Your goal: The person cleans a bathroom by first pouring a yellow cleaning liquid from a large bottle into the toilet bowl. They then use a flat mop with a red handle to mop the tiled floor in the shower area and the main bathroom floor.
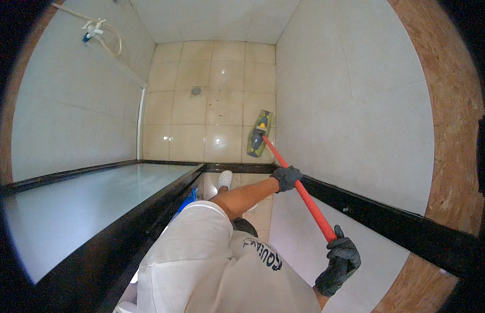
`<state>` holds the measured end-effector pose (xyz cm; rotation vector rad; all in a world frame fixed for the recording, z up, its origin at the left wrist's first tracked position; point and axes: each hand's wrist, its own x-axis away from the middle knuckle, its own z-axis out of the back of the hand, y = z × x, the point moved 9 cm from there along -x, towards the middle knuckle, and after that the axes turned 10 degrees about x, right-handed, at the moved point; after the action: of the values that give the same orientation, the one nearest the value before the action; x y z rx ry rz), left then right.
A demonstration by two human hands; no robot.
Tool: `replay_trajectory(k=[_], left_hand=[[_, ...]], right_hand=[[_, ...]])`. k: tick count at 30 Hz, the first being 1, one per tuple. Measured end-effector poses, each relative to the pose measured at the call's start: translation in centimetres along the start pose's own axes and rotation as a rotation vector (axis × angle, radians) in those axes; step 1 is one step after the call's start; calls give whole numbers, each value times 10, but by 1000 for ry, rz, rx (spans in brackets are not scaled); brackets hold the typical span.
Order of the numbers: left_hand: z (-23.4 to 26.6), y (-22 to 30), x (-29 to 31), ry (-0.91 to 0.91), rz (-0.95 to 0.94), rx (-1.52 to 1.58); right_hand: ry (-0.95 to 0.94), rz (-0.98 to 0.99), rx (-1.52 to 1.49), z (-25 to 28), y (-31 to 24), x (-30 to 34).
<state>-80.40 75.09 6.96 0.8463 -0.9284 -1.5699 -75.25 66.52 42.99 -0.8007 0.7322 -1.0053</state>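
Both my hands wear dark grey gloves and hold a flat-headed mop by its long red handle (309, 205). My left hand (286, 178) is closed round the middle of the handle, near the dark door frame. At the handle's near end, my right hand (342, 259) grips lower and further right, its thumb pointing up. The mop head (259, 133), grey and yellow-green with a yellow joint, lies on the wet beige floor tiles (189, 142) close to the right wall. Whether the head has bristles or a cloth beneath is hidden.
A round-holed floor drain (196, 92) sits toward the back, with dark specks on nearby tiles. A white tap with a hose (94, 29) hangs on the left wall. A raised black sill (237, 168) crosses before my white shoe (225, 179); a frosted-panel door (96, 193) stands left.
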Motion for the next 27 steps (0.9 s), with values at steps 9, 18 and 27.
replay_trajectory(k=[9, 18, 27], left_hand=[[96, -62, 14, -61, 108, -178], [167, -173, 23, -73, 322, -338], [149, -53, 23, 147, 99, -237]], right_hand=[[-8, -23, -144, -37, 58, -28], [-8, 18, -290, -110, 109, -57], [-38, 93, -105, -18, 18, -38]])
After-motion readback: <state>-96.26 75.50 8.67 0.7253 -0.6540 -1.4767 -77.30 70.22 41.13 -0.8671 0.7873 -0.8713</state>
